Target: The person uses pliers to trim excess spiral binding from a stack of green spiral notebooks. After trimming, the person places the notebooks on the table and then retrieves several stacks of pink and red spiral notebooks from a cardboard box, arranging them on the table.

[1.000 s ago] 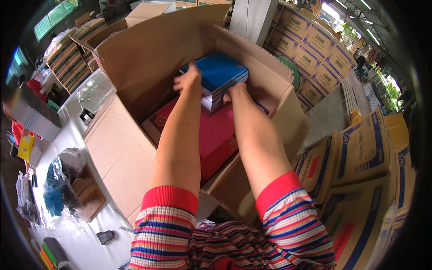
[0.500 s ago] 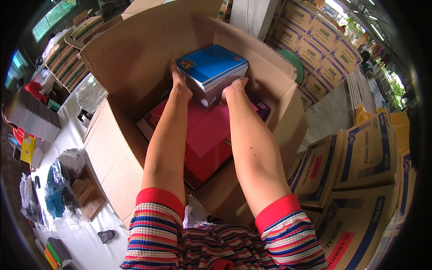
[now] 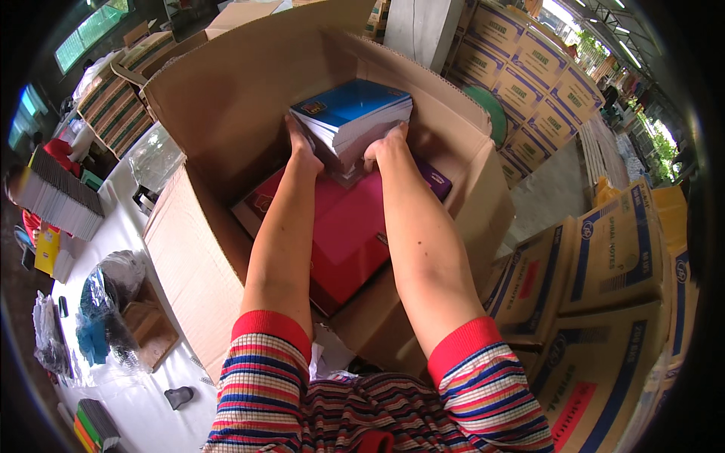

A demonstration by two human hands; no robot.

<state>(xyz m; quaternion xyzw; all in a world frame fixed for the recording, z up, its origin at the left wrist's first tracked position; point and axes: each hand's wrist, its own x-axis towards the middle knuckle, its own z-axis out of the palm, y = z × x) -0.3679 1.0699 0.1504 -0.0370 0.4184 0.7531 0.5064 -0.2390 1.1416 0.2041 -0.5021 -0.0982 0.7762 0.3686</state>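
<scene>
Both my arms reach into a large open cardboard box [image 3: 204, 98]. Between my hands is a thick stack of blue-covered notebooks [image 3: 355, 103], its white page edges facing me. My left hand [image 3: 303, 148] grips the stack's left side, thumb up along the edge. On the near right side my right hand [image 3: 387, 145] clasps it, fingers partly hidden underneath. Below the stack lie red notebooks [image 3: 347, 260] and magenta ones [image 3: 343, 208], with a purple cover [image 3: 436, 181] at the right.
Left of the box, a white table [image 3: 155, 392] carries clear plastic wrapping [image 3: 113, 272], a wooden piece [image 3: 155, 343] and a tall notebook stack [image 3: 64, 196]. Closed cartons [image 3: 615, 241] crowd my right side; more cartons [image 3: 536, 83] are piled behind. A grey pillar [image 3: 423, 34] stands beyond the box.
The stack in my hands has tilted, so its blue top shows less and its page edges show more. Both hands still hold it, the right one slightly higher.
</scene>
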